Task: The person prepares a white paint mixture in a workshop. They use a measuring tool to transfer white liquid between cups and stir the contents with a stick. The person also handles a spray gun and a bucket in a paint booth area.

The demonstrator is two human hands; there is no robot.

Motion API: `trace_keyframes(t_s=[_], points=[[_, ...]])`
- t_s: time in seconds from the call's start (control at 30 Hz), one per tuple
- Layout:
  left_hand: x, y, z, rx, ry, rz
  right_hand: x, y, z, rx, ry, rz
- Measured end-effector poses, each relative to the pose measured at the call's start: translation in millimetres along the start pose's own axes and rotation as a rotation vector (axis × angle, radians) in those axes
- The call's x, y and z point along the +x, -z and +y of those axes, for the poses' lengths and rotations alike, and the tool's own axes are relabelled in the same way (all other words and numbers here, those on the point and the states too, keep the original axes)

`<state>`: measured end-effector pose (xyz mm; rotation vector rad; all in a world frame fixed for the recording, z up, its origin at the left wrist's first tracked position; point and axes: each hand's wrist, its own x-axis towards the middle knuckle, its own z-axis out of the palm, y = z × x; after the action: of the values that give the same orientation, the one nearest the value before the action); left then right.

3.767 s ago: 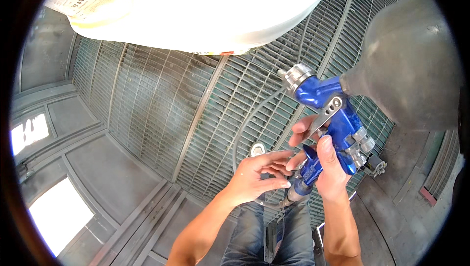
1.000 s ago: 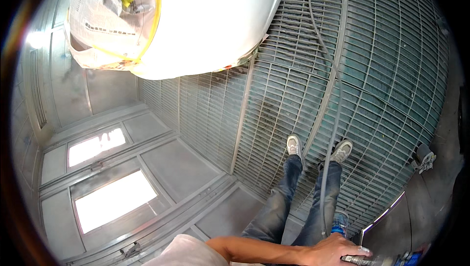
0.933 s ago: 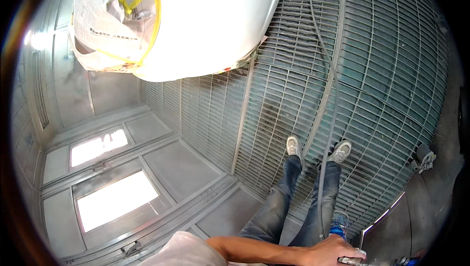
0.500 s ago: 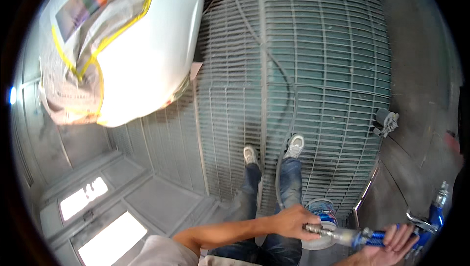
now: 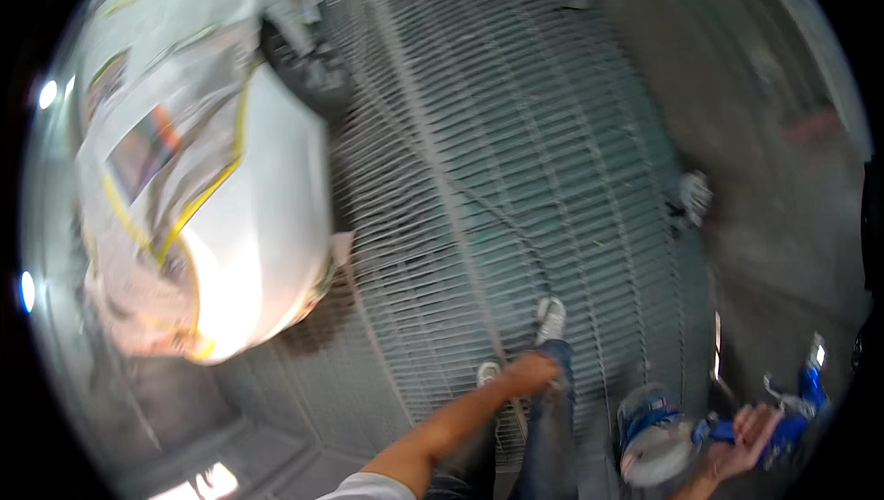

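Note:
My left hand (image 5: 534, 373) is closed in front of my legs, apparently around the end of a grey air hose; blur partly hides the fitting under its fingers. The hose (image 5: 497, 213) trails away over the floor grating. Off to the right, my right hand (image 5: 750, 434) is wrapped round a blue spray gun (image 5: 812, 385) with a silvery upper end and lever. The gun's lower end points toward a bucket with a pale top (image 5: 658, 454), standing left of that hand. A wide gap lies between my left hand and the gun.
A white car body panel (image 5: 285, 159), masked with paper (image 5: 198, 86) and yellow tape, stands at the left beside a dark wheel (image 5: 313, 72). Slatted grating (image 5: 516, 122) covers the floor. Crumpled grey items (image 5: 695, 196) lie along its right edge. The hose crosses near my feet.
My left hand has moved left and up, away from the spray gun's lower end, which it was gripping. My right hand still holds the gun. The whole view has turned and shifted.

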<state>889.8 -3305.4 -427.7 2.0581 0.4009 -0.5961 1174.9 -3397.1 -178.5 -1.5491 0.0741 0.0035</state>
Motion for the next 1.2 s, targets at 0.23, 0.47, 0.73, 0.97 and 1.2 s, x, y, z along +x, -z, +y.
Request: trace_keyframes(t_s=[0.23,0.47,0.73,0.97,1.2], points=[[-138.8,-50.7,-88.6,0.380,0.145,-0.063,-98.8,137.8,-61.0,-0.240,-0.284,-0.090],[-205.8,61.6,170.9,-0.048,-0.232,0.380,-153.4,150.7,-122.4,-0.084,-0.079,-0.493],[-192.7,31.3,352.2,-0.261,-0.064,0.784,-213.8,181.8,-105.7,-0.096,0.054,-0.884],[-150.2,33.4,382.4,-0.036,-0.241,0.789,21.9,315.5,-162.1,-0.203,0.087,-0.744],[-76.1,20.6,449.2,-0.570,0.022,0.785,366.5,535.3,-196.3,-0.285,0.185,0.483]])
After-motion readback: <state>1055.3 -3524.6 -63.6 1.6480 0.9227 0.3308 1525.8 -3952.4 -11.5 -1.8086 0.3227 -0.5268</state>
